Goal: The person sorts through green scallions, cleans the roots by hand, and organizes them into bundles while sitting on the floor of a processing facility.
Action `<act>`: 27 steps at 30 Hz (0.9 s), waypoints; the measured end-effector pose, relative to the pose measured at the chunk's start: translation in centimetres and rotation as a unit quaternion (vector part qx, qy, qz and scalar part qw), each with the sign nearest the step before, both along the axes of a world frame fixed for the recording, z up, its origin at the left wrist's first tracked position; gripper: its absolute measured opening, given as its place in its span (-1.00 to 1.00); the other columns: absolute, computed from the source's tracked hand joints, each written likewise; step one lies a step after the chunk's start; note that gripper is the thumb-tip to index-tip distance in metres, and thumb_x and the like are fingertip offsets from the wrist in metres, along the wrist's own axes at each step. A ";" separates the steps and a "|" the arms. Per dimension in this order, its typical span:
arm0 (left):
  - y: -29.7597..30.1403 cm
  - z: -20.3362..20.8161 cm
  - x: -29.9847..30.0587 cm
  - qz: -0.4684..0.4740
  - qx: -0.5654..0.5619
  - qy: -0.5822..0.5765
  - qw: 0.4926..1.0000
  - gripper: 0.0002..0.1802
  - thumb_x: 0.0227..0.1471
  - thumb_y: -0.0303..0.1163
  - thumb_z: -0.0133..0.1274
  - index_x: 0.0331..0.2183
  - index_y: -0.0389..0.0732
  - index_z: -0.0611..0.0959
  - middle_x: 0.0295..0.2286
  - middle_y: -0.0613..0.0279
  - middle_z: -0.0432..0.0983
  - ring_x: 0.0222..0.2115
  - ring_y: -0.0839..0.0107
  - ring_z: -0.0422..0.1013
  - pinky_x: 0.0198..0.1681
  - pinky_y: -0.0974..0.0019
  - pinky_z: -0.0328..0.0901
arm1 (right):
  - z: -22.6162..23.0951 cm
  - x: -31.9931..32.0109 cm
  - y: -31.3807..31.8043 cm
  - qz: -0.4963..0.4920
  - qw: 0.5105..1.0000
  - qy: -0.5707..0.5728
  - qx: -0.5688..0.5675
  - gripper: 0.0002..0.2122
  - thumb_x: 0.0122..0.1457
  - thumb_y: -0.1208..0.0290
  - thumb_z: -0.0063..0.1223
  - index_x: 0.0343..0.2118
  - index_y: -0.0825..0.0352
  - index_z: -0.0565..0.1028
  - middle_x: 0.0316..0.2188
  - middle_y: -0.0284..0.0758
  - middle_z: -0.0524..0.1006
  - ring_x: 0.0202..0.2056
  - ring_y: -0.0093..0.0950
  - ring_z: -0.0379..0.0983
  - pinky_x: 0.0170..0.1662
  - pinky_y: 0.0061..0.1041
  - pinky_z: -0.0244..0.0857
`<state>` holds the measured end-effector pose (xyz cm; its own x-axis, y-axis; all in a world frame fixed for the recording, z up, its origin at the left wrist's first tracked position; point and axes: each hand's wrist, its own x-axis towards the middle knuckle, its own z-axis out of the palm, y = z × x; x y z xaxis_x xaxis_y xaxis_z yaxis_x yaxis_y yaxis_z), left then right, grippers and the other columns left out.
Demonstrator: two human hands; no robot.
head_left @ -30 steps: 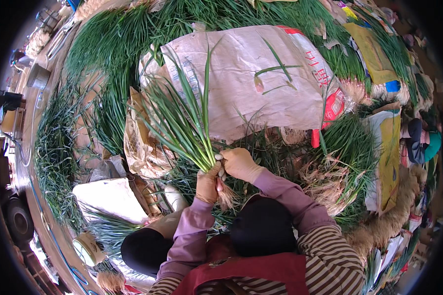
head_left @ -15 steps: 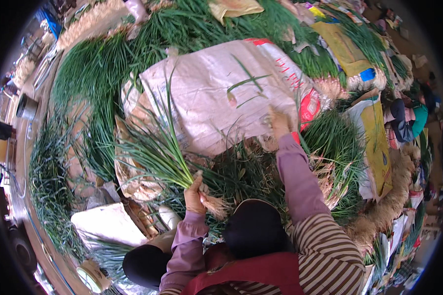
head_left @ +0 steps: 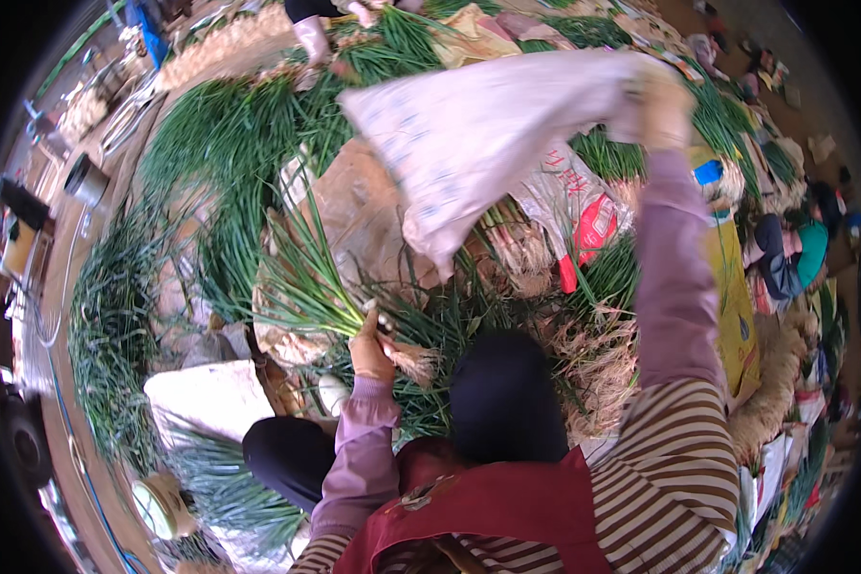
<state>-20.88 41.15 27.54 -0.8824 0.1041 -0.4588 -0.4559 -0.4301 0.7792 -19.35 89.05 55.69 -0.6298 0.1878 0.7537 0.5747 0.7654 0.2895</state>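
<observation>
One head-worn fisheye camera looks steeply down from close above; forearms enter from the lower edge, edges bend.

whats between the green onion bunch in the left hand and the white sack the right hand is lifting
In the head view, crumpled brown paper lies between the green onion bunch and the lifted white sack.

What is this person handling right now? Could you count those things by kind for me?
Bunch of green onions, gripped at the root end by the left hand: 1
White woven sack, lifted at one corner by the right hand: 1
Total: 2
</observation>
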 end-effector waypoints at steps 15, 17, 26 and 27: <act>-4.3 7.4 1.1 0.055 0.170 0.011 0.984 -0.87 0.01 -0.36 0.03 -0.45 -0.22 0.55 -0.74 0.34 0.32 -0.80 0.54 0.19 -0.77 0.48 0.06 | 6.3 69.4 -13.4 -0.481 0.870 0.101 0.046 -0.65 0.04 0.20 -0.13 -0.18 0.30 0.46 -0.27 -0.22 0.49 -0.28 -0.34 0.44 -0.25 -0.39 0.33; -5.3 7.7 0.9 0.006 0.171 0.033 0.985 -0.80 0.00 -0.35 0.05 -0.51 -0.30 0.54 -0.77 0.27 0.32 -0.82 0.49 0.18 -0.78 0.47 0.09 | 3.4 72.2 -14.0 -0.527 0.849 0.021 0.020 -0.68 0.01 0.19 -0.13 -0.26 0.26 0.52 -0.39 -0.25 0.54 -0.40 -0.35 0.48 -0.35 -0.38 0.36; -7.8 10.5 1.7 0.023 0.179 0.093 0.979 -0.78 -0.01 -0.37 0.07 -0.37 -0.34 0.59 -0.68 0.30 0.36 -0.80 0.56 0.12 -0.77 0.50 0.05 | -19.6 66.6 -9.2 -0.436 0.722 -0.481 -0.240 -0.76 0.07 0.25 -0.11 -0.47 0.31 0.52 -0.55 -0.28 0.53 -0.61 -0.46 0.46 -0.64 -0.44 0.26; -7.8 10.9 1.9 0.035 0.172 0.108 0.979 -0.77 0.00 -0.35 0.06 -0.35 -0.33 0.59 -0.64 0.29 0.38 -0.79 0.56 0.15 -0.75 0.50 0.09 | -21.0 65.3 -9.6 -0.425 0.727 -0.456 -0.288 -0.76 0.07 0.25 -0.11 -0.47 0.32 0.51 -0.56 -0.28 0.53 -0.62 -0.46 0.45 -0.64 -0.43 0.26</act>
<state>-19.01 33.32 38.41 -0.9656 0.1547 -0.2089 -0.2558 -0.7078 0.6585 45.92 79.42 34.66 -0.2908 0.9202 -0.2621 0.6813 0.3914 0.6185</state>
